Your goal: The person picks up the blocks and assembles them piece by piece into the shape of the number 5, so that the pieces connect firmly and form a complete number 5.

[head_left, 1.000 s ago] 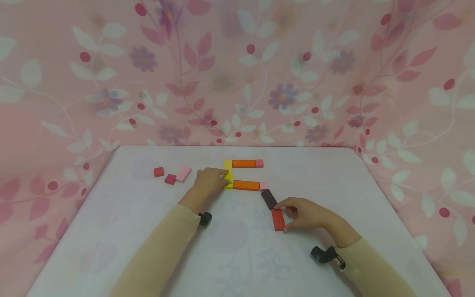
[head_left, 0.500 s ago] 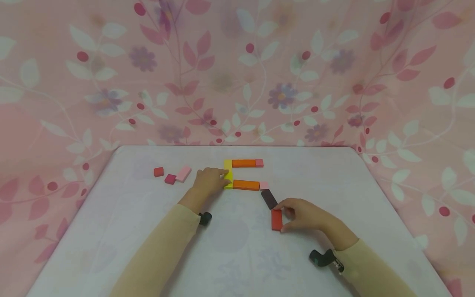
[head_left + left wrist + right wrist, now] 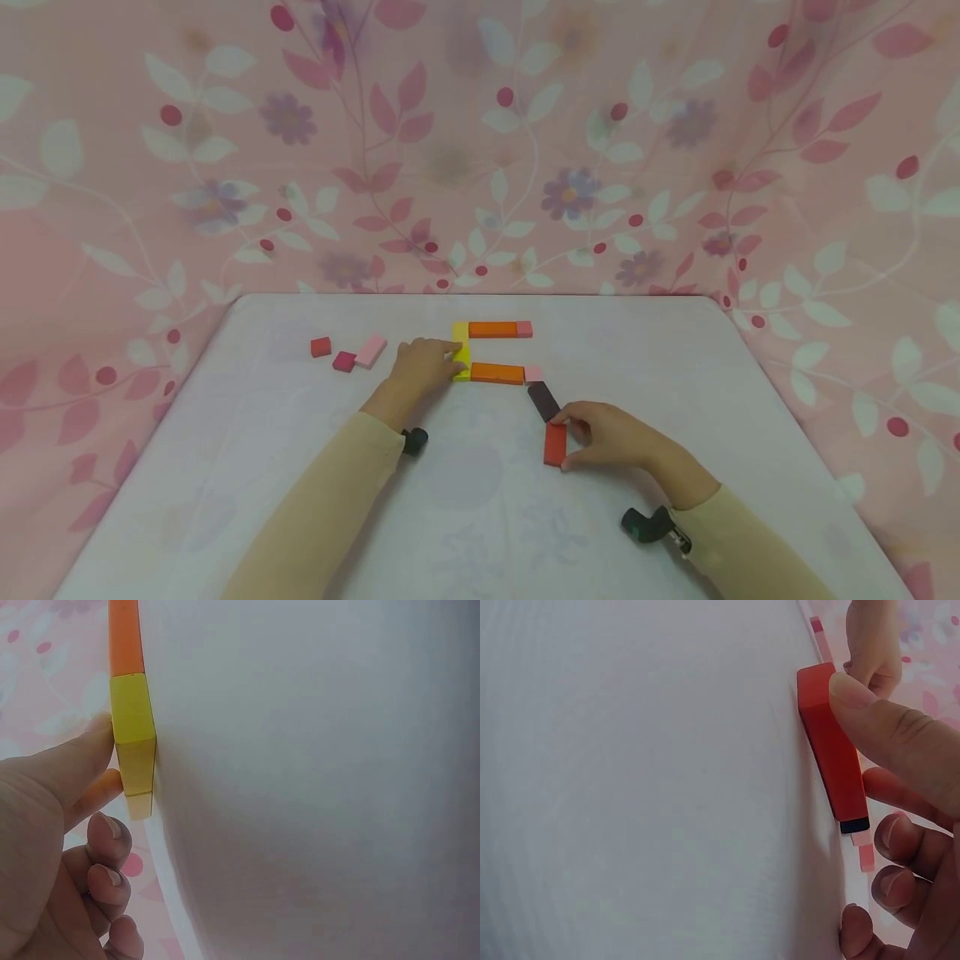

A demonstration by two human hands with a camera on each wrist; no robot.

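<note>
In the head view, my left hand (image 3: 426, 367) holds a yellow block (image 3: 462, 352) with thumb and index finger. The left wrist view shows the thumb at the yellow block (image 3: 133, 712), the other fingers curled beneath. My right hand (image 3: 611, 437) grips a red block (image 3: 555, 446) at its right side, index finger near the far end and thumb near the close end. Beyond the red block lies a slanted black block (image 3: 543, 402), close to a small pink block (image 3: 533, 374). An orange block (image 3: 498, 374) joins that pink one to the yellow.
Farther back, another orange block (image 3: 492, 330) ends in a pink block (image 3: 524, 329). Left of my left hand lie a red cube (image 3: 321, 347), a dark pink block (image 3: 344, 362) and a light pink block (image 3: 371, 351). The white table (image 3: 465, 517) meets a flowered curtain (image 3: 465, 208).
My right hand has slid the red block a little to the left, and it stands straighter beneath the black block. My left hand and the yellow block have stayed put.
</note>
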